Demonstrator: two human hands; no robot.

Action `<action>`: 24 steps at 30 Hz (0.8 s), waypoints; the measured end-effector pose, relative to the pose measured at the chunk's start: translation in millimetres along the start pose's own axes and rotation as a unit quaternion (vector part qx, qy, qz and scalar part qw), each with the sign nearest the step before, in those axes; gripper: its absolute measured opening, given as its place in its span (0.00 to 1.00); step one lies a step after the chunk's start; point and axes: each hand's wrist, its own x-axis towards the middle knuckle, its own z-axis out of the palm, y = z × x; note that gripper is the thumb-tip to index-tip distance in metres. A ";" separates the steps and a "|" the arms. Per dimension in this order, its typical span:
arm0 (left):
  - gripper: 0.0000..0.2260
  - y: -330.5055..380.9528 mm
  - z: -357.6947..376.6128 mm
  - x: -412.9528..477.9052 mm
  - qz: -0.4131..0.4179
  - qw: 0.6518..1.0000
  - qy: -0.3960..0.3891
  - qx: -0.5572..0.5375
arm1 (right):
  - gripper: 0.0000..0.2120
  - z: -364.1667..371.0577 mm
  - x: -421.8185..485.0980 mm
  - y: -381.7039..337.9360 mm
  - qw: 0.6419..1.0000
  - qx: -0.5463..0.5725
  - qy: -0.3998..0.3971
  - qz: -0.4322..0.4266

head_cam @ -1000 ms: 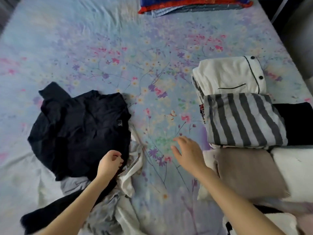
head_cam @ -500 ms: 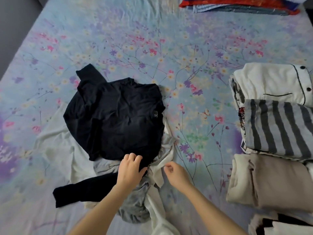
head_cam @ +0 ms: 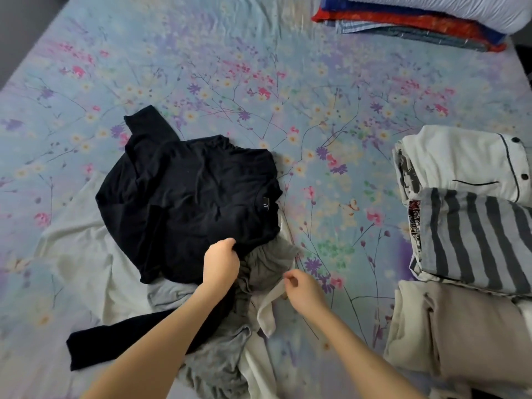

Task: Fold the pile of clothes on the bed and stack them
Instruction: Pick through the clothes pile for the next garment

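The left hand (head_cam: 221, 262) is curled round the near hem of the black top (head_cam: 187, 203), knuckles up, with cloth bunched under the fingers. The top spreads away from this hand, one sleeve pointing far and to the left, and a second black sleeve (head_cam: 95, 341) trails out from under the forearm toward the near left. Just to the right of the left hand, a crumpled grey garment (head_cam: 267, 259) shows from under the top and runs on below the wrist. The right hand (head_cam: 302, 289) is beside it, fingers drawn in narrow and pinching the upper end of a white strip (head_cam: 269, 309), which hangs down along the grey garment toward the person. The two hands are close together but apart. Left of the left hand, a white cloth (head_cam: 77, 254) lies flat under the pile on the flowered sheet (head_cam: 259, 82). Well to the right of the right hand lie folded pieces side by side: a white shirt (head_cam: 460, 159) with dark piping farthest, a striped piece (head_cam: 475, 237) next, a beige piece (head_cam: 466, 326) nearest. Far beyond both hands are folded blankets (head_cam: 403, 24) under a pillow (head_cam: 460, 10).
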 end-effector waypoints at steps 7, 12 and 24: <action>0.04 88.6 -110.9 -22.4 0.081 0.966 -0.215 -0.119 | 0.36 -48.4 -26.2 -72.9 0.959 -0.079 0.139 -0.232; 0.07 138.6 -207.4 -73.8 0.184 0.911 -0.344 -0.130 | 0.07 -92.2 -75.5 -129.4 0.921 -0.033 0.167 -0.349; 0.11 182.6 -358.3 -180.2 0.267 0.958 -0.097 0.043 | 0.12 -207.3 -262.9 -200.1 0.886 0.172 0.183 -0.391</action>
